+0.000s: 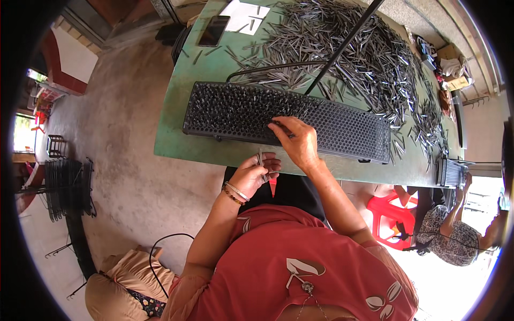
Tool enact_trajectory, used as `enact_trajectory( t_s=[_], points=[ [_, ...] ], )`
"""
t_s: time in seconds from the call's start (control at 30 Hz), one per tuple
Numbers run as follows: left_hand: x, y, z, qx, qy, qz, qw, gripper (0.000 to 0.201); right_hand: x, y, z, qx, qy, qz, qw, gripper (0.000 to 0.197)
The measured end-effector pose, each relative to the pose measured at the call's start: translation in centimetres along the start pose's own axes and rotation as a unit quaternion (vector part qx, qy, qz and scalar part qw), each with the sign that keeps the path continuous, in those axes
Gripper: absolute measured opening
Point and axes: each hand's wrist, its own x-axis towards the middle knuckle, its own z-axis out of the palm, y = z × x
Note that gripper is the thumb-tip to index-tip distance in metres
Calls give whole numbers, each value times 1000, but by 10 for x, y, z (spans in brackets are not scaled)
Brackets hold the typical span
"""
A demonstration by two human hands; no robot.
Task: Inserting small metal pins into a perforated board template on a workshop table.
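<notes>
A long black tray (348,128) full of round holes lies along the near edge of the green table (176,115). Thin dark strips (235,104) stand upright in its holes over the left and middle part; bare holes show toward the right end. My right hand (300,142) is over the tray's middle, thumb and fingertips pinched together at the holes; what they grip is too small to make out. Just off the table edge, my left hand (254,174) is closed around a few thin grey strips (261,156), its palm turned up.
A big heap of loose dark strips (342,43) covers the back of the table. A phone (214,30) and white paper (246,18) lie at the far left. A dark rod (345,45) slants over the tray. To the right are a red stool (391,216) and another person (450,232).
</notes>
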Motion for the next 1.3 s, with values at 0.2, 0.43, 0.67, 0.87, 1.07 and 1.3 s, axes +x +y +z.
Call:
enact_trajectory(
  t_s=[0.2,0.43,0.67,0.87,1.07,1.3],
  points=[
    [-3,3,4,13,3,-6,1000,36,-1,0,1,7,-9,1,1000,19],
    [-5,8,14,28,-15,-74,997,33,-1,5,2,-32,8,-85,996,19],
    [-3,9,17,16,-9,-55,998,33,2,0,3,15,-18,-62,998,15],
    [0,5,14,50,-27,-24,998,34,-1,4,3,-69,21,-89,993,16],
    [-2,9,21,13,-22,-24,999,33,-4,6,3,-108,22,-106,988,19],
    [-1,13,21,15,-30,-35,999,33,-4,5,1,-163,31,-155,974,21]
  ],
)
